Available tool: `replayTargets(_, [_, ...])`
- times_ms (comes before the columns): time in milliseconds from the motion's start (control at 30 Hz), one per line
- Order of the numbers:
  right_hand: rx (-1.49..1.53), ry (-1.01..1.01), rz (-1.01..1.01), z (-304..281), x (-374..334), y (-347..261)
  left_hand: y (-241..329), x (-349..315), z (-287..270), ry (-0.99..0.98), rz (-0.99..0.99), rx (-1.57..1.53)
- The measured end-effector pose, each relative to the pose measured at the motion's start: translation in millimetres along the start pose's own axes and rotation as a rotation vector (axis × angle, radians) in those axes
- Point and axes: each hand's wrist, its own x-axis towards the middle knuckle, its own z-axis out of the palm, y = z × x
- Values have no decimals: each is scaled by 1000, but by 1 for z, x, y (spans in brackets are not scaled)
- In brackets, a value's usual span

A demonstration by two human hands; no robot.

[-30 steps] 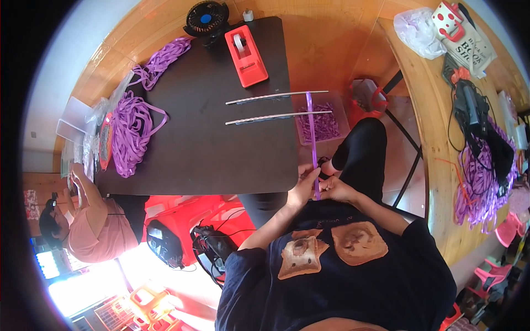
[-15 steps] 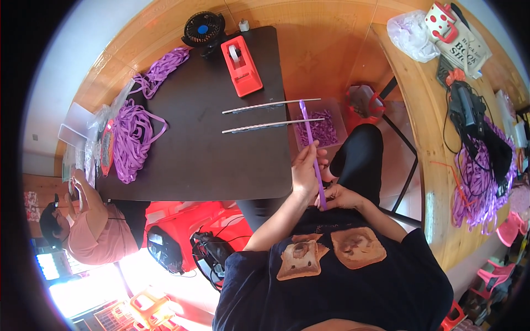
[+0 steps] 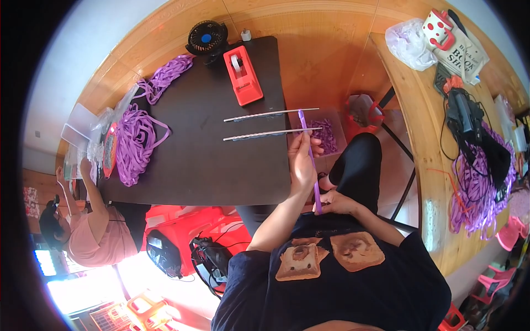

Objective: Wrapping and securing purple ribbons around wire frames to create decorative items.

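A flat purple ribbon (image 3: 316, 190) runs from the outer end of a thin rod (image 3: 259, 116) down toward my lap. My left hand (image 3: 302, 163) has its fingers closed on the ribbon, just below a second thin rod (image 3: 259, 135). Lower down, my right hand (image 3: 337, 203) pinches the ribbon near its lower end. Both rods look like metal chopsticks. They lie side by side on the dark table (image 3: 193, 160) and jut past its right edge. The ribbon's upper end loops at the farther rod; how it is fastened there is too small to tell.
Below the rod ends stands a clear bin (image 3: 341, 129) of small purple pieces. A red tape dispenser (image 3: 243, 77), a fan (image 3: 206, 37) and purple ribbon heaps (image 3: 132, 146) occupy the table. A wooden table (image 3: 422, 138) is at right. Another person (image 3: 102, 234) sits at left.
My left hand has slid up along the ribbon, closer to the nearer rod. My right hand stays low by my lap. The other person's arms have shifted.
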Motion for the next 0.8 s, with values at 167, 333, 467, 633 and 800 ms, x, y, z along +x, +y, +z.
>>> replayTargets(167, [-85, 193, -53, -2, 18, 28, 3, -9, 12, 70, 82, 84])
replayTargets(333, [-131, 328, -51, -4, 16, 19, 11, -29, 26, 92, 123, -15])
replayTargets(467, [-61, 347, -96, -7, 19, 28, 17, -33, 32, 119, 96, -30])
replayTargets(633, [32, 272, -122, -13, 23, 41, 27, -38, 36, 122, 92, -34])
replayTargets(800, [301, 790, -214, -38, 12, -12, 40, -47, 30, 49, 22, -40])
